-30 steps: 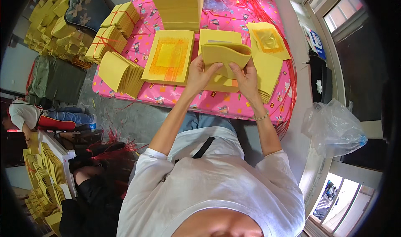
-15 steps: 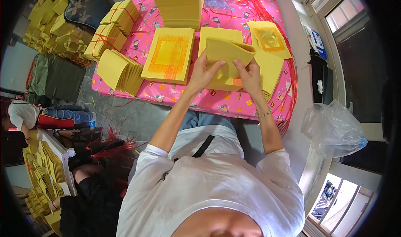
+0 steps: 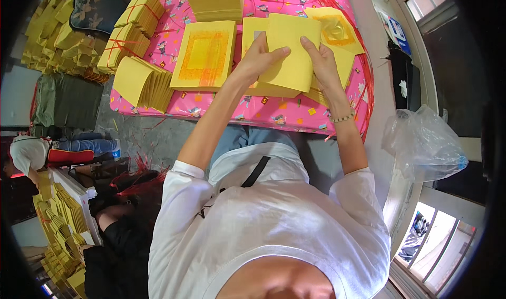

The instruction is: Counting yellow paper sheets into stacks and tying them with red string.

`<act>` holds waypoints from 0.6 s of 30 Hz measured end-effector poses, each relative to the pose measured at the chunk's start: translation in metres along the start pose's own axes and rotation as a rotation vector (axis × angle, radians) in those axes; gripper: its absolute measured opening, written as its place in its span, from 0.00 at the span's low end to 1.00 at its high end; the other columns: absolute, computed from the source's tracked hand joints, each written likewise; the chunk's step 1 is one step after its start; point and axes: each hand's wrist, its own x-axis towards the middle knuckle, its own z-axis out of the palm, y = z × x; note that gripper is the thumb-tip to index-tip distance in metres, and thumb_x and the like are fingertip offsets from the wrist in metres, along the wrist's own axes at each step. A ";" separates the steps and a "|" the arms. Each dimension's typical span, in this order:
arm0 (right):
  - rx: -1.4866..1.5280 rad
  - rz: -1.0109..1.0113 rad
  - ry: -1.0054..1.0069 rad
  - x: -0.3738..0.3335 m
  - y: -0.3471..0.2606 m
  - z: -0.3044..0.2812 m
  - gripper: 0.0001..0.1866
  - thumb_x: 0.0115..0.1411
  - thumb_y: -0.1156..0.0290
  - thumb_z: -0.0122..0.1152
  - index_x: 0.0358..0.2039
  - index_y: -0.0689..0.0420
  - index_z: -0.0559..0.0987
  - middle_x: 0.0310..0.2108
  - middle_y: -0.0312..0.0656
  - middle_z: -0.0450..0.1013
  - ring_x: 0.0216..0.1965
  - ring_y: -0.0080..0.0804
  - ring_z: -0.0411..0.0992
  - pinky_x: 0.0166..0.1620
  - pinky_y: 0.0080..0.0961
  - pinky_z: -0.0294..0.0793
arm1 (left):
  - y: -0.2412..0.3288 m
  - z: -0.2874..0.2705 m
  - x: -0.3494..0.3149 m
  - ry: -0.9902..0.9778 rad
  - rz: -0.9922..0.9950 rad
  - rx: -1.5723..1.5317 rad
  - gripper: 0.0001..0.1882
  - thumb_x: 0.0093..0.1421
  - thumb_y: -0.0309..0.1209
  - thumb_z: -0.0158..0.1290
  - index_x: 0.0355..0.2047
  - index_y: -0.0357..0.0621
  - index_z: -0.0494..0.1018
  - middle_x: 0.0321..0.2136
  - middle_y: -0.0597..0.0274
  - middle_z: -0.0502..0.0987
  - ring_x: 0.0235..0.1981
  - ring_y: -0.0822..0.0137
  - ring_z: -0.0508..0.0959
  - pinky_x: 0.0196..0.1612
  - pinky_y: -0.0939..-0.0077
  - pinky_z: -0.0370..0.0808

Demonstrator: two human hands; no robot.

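Between my two hands is a yellow paper (image 3: 291,62), spread nearly flat above a thick pile of yellow paper (image 3: 274,90). My left hand (image 3: 258,61) grips its left side, the thumb stretched over the top face. At the right edge my right hand (image 3: 322,63) pinches it, thumb on top and fingers around the border. How many sheets they hold I cannot tell. Just left of the pile lies another thick stack (image 3: 205,56) with an orange printed square. Right of my hands rests a yellow sheet with a shiny gold patch (image 3: 337,29).
The pink patterned table cover (image 3: 247,107) carries a tall curved stack (image 3: 215,1), a fanned stack (image 3: 141,83) and red-tied bundles (image 3: 125,45). Red strings (image 3: 369,93) run down the right side. A clear plastic bag (image 3: 424,146) hangs at right. Other people (image 3: 26,154) work at lower left.
The paper was curled over between my hands; now it is opened out flatter, lower over the pile. My right hand has shifted to its right edge.
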 end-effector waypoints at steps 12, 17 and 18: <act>0.044 0.018 -0.023 -0.008 -0.012 -0.024 0.17 0.62 0.63 0.56 0.43 0.64 0.76 0.36 0.39 0.76 0.35 0.20 0.74 0.38 0.17 0.73 | -0.010 0.022 0.014 -0.014 -0.005 -0.073 0.26 0.53 0.22 0.58 0.52 0.34 0.61 0.44 0.52 0.73 0.45 0.65 0.75 0.46 0.73 0.73; -0.001 -0.030 0.040 -0.012 -0.019 -0.032 0.16 0.62 0.63 0.56 0.43 0.63 0.77 0.36 0.38 0.76 0.35 0.19 0.73 0.39 0.17 0.72 | -0.016 0.031 0.007 -0.051 0.142 -0.066 0.27 0.54 0.20 0.56 0.53 0.35 0.60 0.46 0.54 0.72 0.48 0.66 0.73 0.49 0.73 0.71; 0.041 -0.080 0.084 -0.011 -0.021 -0.034 0.16 0.62 0.63 0.56 0.43 0.63 0.77 0.36 0.37 0.77 0.35 0.19 0.73 0.39 0.17 0.72 | -0.018 0.033 0.007 -0.083 0.173 -0.080 0.28 0.54 0.20 0.56 0.54 0.35 0.60 0.47 0.55 0.72 0.49 0.67 0.72 0.50 0.73 0.71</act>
